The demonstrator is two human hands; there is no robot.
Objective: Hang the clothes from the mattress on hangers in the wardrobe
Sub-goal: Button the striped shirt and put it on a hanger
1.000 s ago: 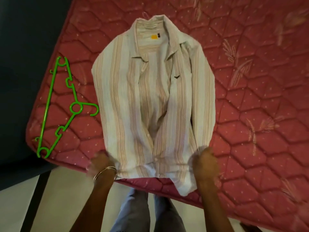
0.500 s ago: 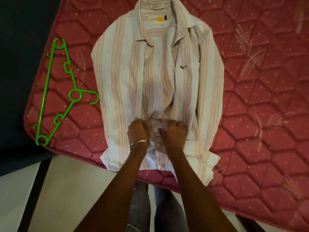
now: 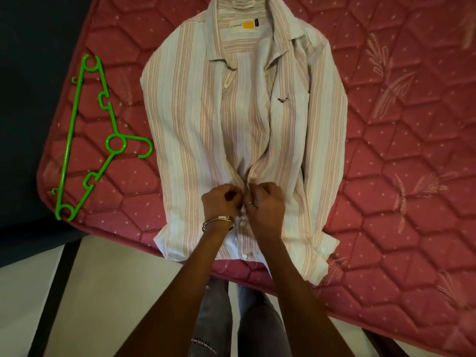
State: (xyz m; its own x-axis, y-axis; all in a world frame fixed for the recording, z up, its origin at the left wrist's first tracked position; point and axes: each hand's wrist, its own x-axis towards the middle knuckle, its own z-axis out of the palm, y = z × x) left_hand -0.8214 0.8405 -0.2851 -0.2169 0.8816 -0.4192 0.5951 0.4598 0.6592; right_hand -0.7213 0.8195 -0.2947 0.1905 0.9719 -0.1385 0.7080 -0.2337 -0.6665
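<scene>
I have one striped shirt (image 3: 239,140) lying face up on the red mattress (image 3: 401,155), collar away from me and hem at the near edge, with one sleeve cuff hanging just over it. My left hand (image 3: 221,202) and right hand (image 3: 265,206) sit close together at the front placket, low on the shirt, each with fingers curled and pinching the fabric edges; I judge I am working a button there, though the button itself is hidden under my knuckles. To do it well I would keep both edges flat and lined up, hold the cloth taut between the two pinches, and work without dragging the shirt off the mattress. The green hanger (image 3: 87,140) lies on the mattress to the left of the shirt, just beside it and untouched. Counting: one shirt, one hanger, one mattress, two hands, a bracelet (image 3: 218,221) on the left wrist.
</scene>
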